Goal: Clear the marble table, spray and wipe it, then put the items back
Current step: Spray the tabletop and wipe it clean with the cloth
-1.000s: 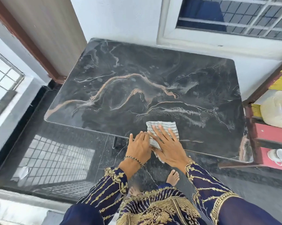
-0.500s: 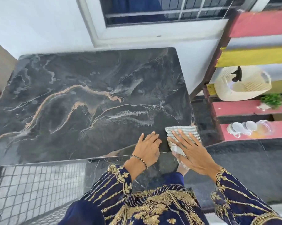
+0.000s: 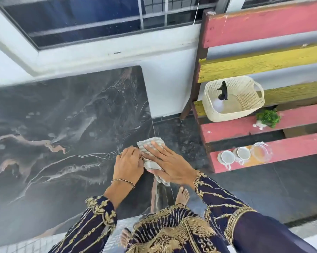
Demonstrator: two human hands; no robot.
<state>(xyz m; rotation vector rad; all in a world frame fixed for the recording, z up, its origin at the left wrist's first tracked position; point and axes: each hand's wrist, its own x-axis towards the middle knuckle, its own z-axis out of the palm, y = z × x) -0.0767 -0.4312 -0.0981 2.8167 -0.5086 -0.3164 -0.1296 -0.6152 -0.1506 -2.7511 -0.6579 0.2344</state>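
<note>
The dark marble table [image 3: 62, 125] with tan and white veins fills the left half of the view. A folded striped grey cloth [image 3: 150, 143] lies at the table's right edge, partly hanging over it. My right hand [image 3: 168, 161] presses flat on the cloth with fingers spread. My left hand [image 3: 128, 163] rests on the tabletop just left of it, fingertips touching the cloth's edge. On the pink bench slats at the right sit two white cups [image 3: 234, 156], a glass jug [image 3: 261, 152] and a small green plant [image 3: 268, 117]. A spray bottle [image 3: 222, 95] stands in a cream basket [image 3: 245, 114].
A pink and yellow slatted bench [image 3: 263, 22] stands right of the table, with dark floor [image 3: 263, 189] between them. A white wall and a barred window [image 3: 99, 19] are behind the table. My bare feet [image 3: 182, 195] stand at the table's corner.
The cloth and both hands have slid right along the table's near edge to its right corner. The view has swung right, bringing the bench and its items into sight.
</note>
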